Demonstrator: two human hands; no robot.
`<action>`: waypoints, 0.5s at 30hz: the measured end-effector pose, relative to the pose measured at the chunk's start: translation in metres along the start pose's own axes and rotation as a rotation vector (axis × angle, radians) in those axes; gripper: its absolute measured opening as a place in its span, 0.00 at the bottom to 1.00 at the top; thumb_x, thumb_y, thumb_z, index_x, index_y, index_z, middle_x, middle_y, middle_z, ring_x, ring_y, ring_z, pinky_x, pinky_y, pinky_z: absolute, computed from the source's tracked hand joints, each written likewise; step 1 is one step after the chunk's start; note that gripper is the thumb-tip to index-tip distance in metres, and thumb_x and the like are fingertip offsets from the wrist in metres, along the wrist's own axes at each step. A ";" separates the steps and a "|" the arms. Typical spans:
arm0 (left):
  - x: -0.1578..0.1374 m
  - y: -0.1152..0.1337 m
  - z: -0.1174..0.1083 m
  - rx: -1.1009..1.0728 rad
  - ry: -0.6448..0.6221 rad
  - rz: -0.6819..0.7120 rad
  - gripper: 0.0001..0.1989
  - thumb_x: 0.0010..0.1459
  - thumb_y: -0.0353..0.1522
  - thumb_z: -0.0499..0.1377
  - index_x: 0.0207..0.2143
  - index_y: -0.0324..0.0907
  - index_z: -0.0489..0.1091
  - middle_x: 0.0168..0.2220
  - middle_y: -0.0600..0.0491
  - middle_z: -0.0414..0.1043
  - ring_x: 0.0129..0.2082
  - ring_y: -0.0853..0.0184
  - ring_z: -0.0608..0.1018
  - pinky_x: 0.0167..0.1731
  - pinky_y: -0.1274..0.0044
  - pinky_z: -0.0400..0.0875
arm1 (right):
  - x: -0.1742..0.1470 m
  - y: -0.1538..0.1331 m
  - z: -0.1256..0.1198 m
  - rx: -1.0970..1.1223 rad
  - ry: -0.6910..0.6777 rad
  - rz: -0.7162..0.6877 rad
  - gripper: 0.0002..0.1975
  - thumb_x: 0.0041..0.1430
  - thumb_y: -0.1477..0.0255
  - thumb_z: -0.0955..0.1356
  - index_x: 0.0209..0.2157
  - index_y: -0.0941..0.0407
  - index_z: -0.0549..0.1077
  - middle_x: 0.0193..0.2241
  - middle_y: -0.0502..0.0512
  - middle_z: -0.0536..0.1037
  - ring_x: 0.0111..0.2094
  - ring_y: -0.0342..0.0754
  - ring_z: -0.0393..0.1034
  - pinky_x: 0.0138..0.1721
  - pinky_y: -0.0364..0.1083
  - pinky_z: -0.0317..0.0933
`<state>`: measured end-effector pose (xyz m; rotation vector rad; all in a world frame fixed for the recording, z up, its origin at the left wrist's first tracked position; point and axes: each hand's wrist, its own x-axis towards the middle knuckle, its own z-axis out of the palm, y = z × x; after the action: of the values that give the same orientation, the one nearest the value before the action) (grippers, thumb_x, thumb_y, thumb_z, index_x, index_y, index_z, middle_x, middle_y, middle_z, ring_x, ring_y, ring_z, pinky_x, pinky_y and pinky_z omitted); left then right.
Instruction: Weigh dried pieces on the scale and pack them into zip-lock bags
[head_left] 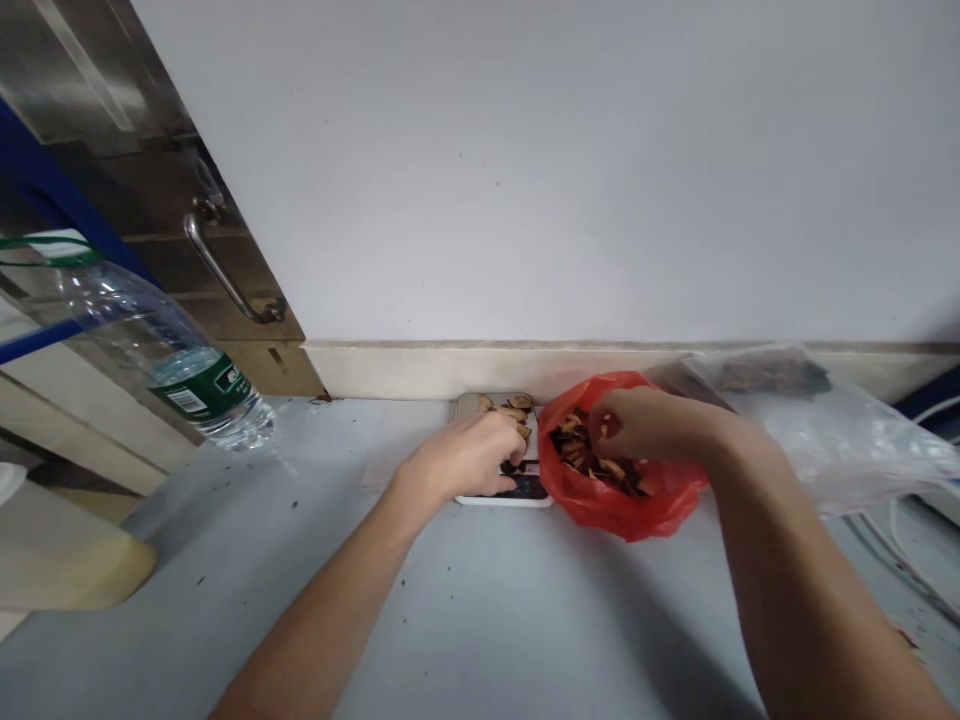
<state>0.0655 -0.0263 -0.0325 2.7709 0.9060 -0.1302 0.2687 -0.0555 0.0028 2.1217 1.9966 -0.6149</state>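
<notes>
My left hand (486, 446) is over a small flat scale (504, 500) with a white edge and a dark display. Its fingers are bent, with a gap between thumb and forefinger, and nothing shows in the gap. Several dried brown slices (517, 402) lie on the pan, partly covered by this hand. Just right of the scale, a red plastic bag (622, 518) stands with its mouth rolled open. More dried brown slices (581, 455) fill its bottom. My right hand (634, 420) reaches into the bag with curled fingers; the fingertips are hard to see among the slices.
A clear plastic bag (847, 440) with something dark inside lies at the right by the wall. White cables (900, 550) run nearby. A water bottle (191, 375) with a green label and a pale container (67, 550) stand at the left. Dark crumbs dot the grey tabletop (480, 620).
</notes>
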 end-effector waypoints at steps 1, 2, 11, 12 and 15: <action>0.003 0.004 0.003 0.022 0.002 0.023 0.02 0.55 0.26 0.64 0.30 0.40 0.75 0.38 0.48 0.77 0.37 0.60 0.78 0.33 0.74 0.68 | 0.001 0.003 0.001 -0.003 -0.003 0.016 0.11 0.53 0.80 0.66 0.19 0.55 0.71 0.22 0.54 0.76 0.24 0.48 0.70 0.24 0.46 0.58; 0.005 0.008 0.006 0.038 0.006 0.037 0.04 0.56 0.25 0.63 0.28 0.40 0.74 0.38 0.48 0.78 0.37 0.59 0.78 0.33 0.73 0.69 | 0.003 0.005 0.002 -0.003 0.003 0.033 0.12 0.53 0.80 0.67 0.19 0.55 0.70 0.24 0.56 0.78 0.25 0.49 0.71 0.25 0.46 0.59; 0.002 -0.004 -0.002 -0.096 -0.021 0.000 0.11 0.56 0.21 0.56 0.27 0.41 0.74 0.31 0.51 0.77 0.31 0.65 0.76 0.32 0.76 0.68 | 0.003 0.011 -0.003 0.061 0.056 0.045 0.08 0.54 0.77 0.69 0.22 0.54 0.73 0.24 0.55 0.79 0.26 0.51 0.74 0.25 0.46 0.64; 0.000 -0.007 -0.005 -0.154 -0.034 -0.015 0.09 0.56 0.22 0.57 0.28 0.41 0.75 0.31 0.51 0.76 0.31 0.66 0.76 0.32 0.77 0.68 | 0.003 0.012 -0.004 0.076 0.053 0.004 0.07 0.54 0.76 0.70 0.24 0.54 0.74 0.25 0.55 0.80 0.28 0.51 0.75 0.26 0.45 0.64; -0.005 -0.015 -0.010 -0.223 -0.026 -0.065 0.07 0.56 0.25 0.59 0.32 0.41 0.76 0.33 0.52 0.76 0.32 0.66 0.76 0.31 0.77 0.67 | 0.003 0.014 -0.005 0.140 0.073 -0.123 0.04 0.56 0.74 0.69 0.28 0.53 0.77 0.31 0.53 0.83 0.32 0.51 0.77 0.30 0.44 0.66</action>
<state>0.0534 -0.0150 -0.0246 2.5301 0.9431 -0.0706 0.2836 -0.0522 0.0041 2.1393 2.1979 -0.7261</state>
